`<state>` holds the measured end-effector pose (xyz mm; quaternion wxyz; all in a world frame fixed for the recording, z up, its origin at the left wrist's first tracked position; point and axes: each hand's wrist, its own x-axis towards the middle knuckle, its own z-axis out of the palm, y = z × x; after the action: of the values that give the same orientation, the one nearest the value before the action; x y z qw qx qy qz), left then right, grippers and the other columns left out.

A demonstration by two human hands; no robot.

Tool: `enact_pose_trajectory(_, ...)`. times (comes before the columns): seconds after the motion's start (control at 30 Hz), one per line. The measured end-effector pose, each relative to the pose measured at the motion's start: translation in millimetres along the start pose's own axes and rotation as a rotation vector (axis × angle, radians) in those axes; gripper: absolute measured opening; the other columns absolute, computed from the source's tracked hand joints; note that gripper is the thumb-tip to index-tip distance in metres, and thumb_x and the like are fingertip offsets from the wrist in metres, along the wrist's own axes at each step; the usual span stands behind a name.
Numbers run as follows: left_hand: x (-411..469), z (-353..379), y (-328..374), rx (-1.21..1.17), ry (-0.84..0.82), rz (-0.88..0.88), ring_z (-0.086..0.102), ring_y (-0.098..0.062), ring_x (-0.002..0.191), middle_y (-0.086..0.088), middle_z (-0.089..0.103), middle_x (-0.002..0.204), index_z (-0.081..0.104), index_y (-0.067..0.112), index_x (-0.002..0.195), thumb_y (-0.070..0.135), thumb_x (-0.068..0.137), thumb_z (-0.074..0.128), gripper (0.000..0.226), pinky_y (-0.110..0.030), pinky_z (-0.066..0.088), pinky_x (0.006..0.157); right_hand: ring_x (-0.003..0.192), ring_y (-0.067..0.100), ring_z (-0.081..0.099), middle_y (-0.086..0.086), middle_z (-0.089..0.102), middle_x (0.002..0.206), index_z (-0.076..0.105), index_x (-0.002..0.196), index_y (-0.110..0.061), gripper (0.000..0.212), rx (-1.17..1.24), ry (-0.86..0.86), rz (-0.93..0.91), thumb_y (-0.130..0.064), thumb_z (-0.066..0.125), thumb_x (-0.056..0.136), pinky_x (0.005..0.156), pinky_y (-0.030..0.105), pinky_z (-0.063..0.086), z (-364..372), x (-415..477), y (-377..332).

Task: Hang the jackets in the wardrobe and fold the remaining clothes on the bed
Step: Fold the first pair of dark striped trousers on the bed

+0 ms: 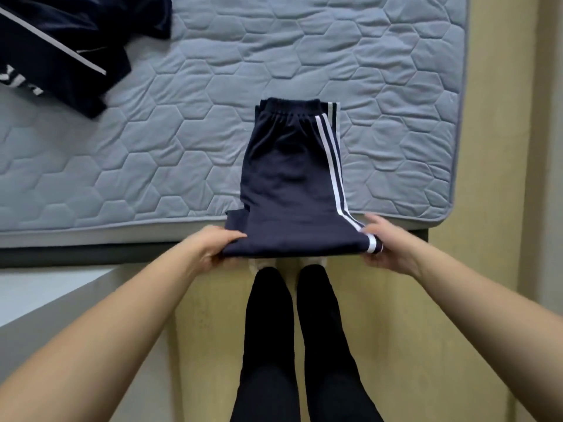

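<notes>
Dark navy track pants (292,178) with white side stripes lie folded lengthwise on the grey quilted mattress (182,147), waistband pointing away from me. The folded near end hangs past the mattress edge. My left hand (210,248) grips the left corner of that end. My right hand (387,242) pinches the right corner by the striped cuff. A second dark navy garment (67,47) with a thin pale stripe lies crumpled at the far left of the mattress.
The bed's near edge and dark frame (91,254) run across the view in front of me. My legs in black trousers (292,345) stand on a yellowish floor (411,330). The mattress corner is at the right.
</notes>
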<state>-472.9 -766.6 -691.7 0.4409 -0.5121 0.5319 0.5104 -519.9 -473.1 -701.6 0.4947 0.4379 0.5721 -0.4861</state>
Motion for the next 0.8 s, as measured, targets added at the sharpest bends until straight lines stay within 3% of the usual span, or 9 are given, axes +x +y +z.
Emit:
enact_pose_trajectory(0.07, 5, -2, 44, -0.17, 0.037, 0.092, 0.056, -0.012, 0.047, -0.005, 0.061, 0.065, 0.043, 0.025, 0.109, 0.006, 0.095, 0.048, 0.025, -0.012, 0.039, 0.033, 0.05, 0.01, 0.053, -0.004, 0.062, 0.064, 0.057, 0.093, -0.026, 0.016, 0.092, 0.004, -0.04, -0.014, 0.046, 0.091, 0.049, 0.021, 0.046, 1, 2, -47)
enact_pose_trajectory(0.17, 23, 0, 120, -0.266, 0.05, 0.157, 0.055, -0.005, 0.038, 0.0, 0.064, 0.059, 0.054, 0.019, 0.094, 0.016, 0.097, 0.04, 0.014, -0.012, 0.038, 0.033, 0.063, 0.015, 0.058, -0.001, 0.067, 0.06, 0.059, 0.084, -0.018, 0.027, 0.08, 0.011, -0.147, -0.03, 0.036, 0.092, 0.064, 0.027, 0.043, 7, 25, -124)
enact_pose_trajectory(0.23, 44, 5, 160, -0.322, 0.08, 0.239, 0.06, -0.009, 0.045, 0.0, 0.068, 0.063, 0.055, 0.015, 0.098, 0.024, 0.099, 0.032, 0.024, -0.017, 0.044, 0.042, 0.075, 0.017, 0.061, 0.002, 0.072, 0.08, 0.057, 0.104, -0.02, 0.039, 0.082, 0.002, -0.243, -0.045, 0.029, 0.095, 0.069, 0.03, 0.043, 19, 51, -164)
enact_pose_trajectory(0.3, 70, 16, 184, -0.284, 0.205, 0.334, 0.064, -0.02, 0.062, -0.007, 0.069, 0.092, 0.046, 0.017, 0.116, 0.027, 0.098, 0.027, 0.028, -0.026, 0.049, 0.053, 0.088, 0.019, 0.061, 0.008, 0.066, 0.114, 0.04, 0.136, -0.021, 0.05, -0.036, 0.109, -0.384, -0.05, 0.023, 0.098, 0.073, 0.032, 0.043, 36, 80, -184)
enact_pose_trajectory(0.37, 92, 31, 185, -0.051, 0.483, 0.458, 0.063, -0.03, 0.082, -0.014, 0.062, 0.116, 0.04, 0.017, 0.127, 0.027, 0.096, 0.031, 0.033, -0.035, 0.051, 0.068, 0.115, 0.026, 0.052, 0.011, 0.047, 0.14, 0.026, 0.148, -0.019, 0.054, -0.396, 0.423, -0.62, -0.04, 0.032, 0.099, 0.091, 0.037, 0.042, 54, 105, -176)
enact_pose_trajectory(0.43, 111, 46, 166, 0.44, 0.721, 0.736, 0.05, -0.032, 0.118, -0.013, 0.049, 0.136, 0.034, 0.015, 0.141, 0.027, 0.094, 0.039, 0.048, -0.042, 0.041, 0.094, 0.138, 0.026, 0.03, 0.008, 0.03, 0.153, 0.026, 0.149, -0.018, 0.056, -0.846, 0.663, -0.864, -0.033, 0.039, 0.097, 0.109, 0.044, 0.026, 71, 118, -147)
enact_pose_trajectory(0.57, 156, 61, 141, 1.122, 0.765, 1.117, 0.007, -0.023, 0.147, -0.003, 0.009, 0.159, 0.015, 0.022, 0.151, 0.031, 0.093, 0.038, 0.064, -0.049, 0.011, 0.116, 0.148, 0.024, 0.001, 0.004, 0.004, 0.16, 0.015, 0.152, -0.017, 0.064, -1.276, 0.631, -1.126, -0.035, 0.039, 0.096, 0.116, 0.051, 0.002, 94, 159, -120)
enact_pose_trajectory(0.67, 204, 63, 146, 1.314, 0.74, 1.136, -0.003, -0.024, 0.147, -0.002, -0.001, 0.16, 0.005, 0.025, 0.152, 0.042, 0.095, 0.03, 0.065, -0.053, 0.002, 0.116, 0.147, 0.025, -0.004, -0.001, 0.0, 0.16, 0.006, 0.152, -0.025, 0.064, -1.434, 0.641, -1.147, -0.045, 0.033, 0.097, 0.114, 0.056, -0.004, 98, 205, -131)
enact_pose_trajectory(0.8, 257, 54, 143, 1.341, 0.779, 1.156, -0.002, -0.033, 0.146, -0.002, 0.0, 0.16, 0.001, 0.023, 0.152, 0.054, 0.091, 0.029, 0.074, -0.056, 0.004, 0.116, 0.146, 0.029, 0.011, 0.0, 0.016, 0.159, 0.02, 0.151, -0.027, 0.064, -1.444, 0.701, -1.266, -0.047, 0.039, 0.093, 0.112, 0.063, 0.005, 92, 251, -127)
